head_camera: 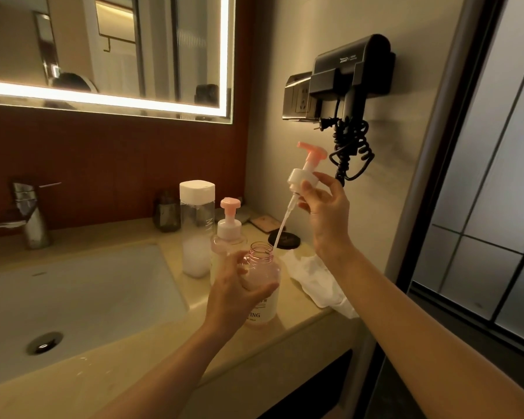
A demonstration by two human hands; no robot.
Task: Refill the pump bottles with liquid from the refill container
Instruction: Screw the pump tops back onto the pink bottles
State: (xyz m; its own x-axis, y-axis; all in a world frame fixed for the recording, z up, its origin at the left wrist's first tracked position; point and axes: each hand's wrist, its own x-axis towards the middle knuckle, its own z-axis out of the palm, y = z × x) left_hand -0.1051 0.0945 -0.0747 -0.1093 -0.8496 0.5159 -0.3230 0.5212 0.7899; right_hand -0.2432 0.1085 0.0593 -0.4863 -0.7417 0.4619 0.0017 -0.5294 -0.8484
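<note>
An open pink pump bottle [262,285] stands on the beige counter [300,322], and my left hand [233,294] grips its shoulder. My right hand [324,210] pinches the white collar of the removed pump head [304,173], pink nozzle on top. Its thin dip tube slants down, the tip just outside the bottle's neck. Behind stands a second pink pump bottle [228,234] with its pump on. Left of that is the tall clear refill container [196,228] with a white cap and white liquid in its lower part.
A white sink basin [73,297] and chrome faucet [31,216] lie to the left. A crumpled white cloth [318,282], a black round lid [285,238] and a dark glass jar [167,214] sit on the counter. A wall hair dryer [351,74] with coiled cord hangs above.
</note>
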